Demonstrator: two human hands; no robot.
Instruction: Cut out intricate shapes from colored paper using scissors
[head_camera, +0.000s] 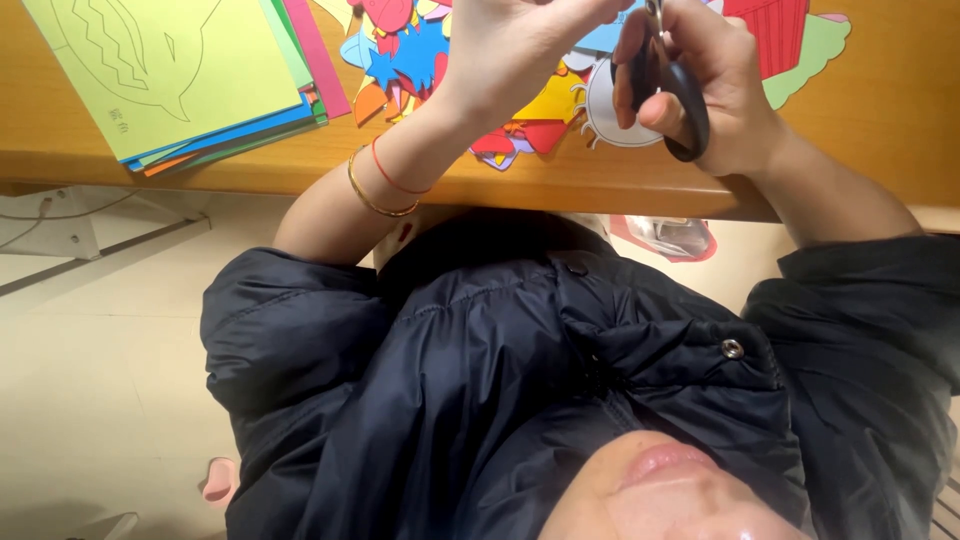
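Top centre of the frame, both hands are up at the edge of the table (250, 165). The right hand (700, 85) is clenched through the black loops of a pair of scissors (685, 105), thumb and fingers threaded in, blades running out of the frame at the top. The left hand (510, 45) is pinched shut on something just beside the blades — probably a piece of paper, though it is cut off by the frame edge and I cannot tell for sure. Below the hands lies a heap of coloured paper cut-outs (420, 55), and at upper left a stack of coloured paper sheets (170, 75) with a line drawing on the top green one. Paper like this looks light, thin and floppy — likely to tear or crease, so best held close to the cut line
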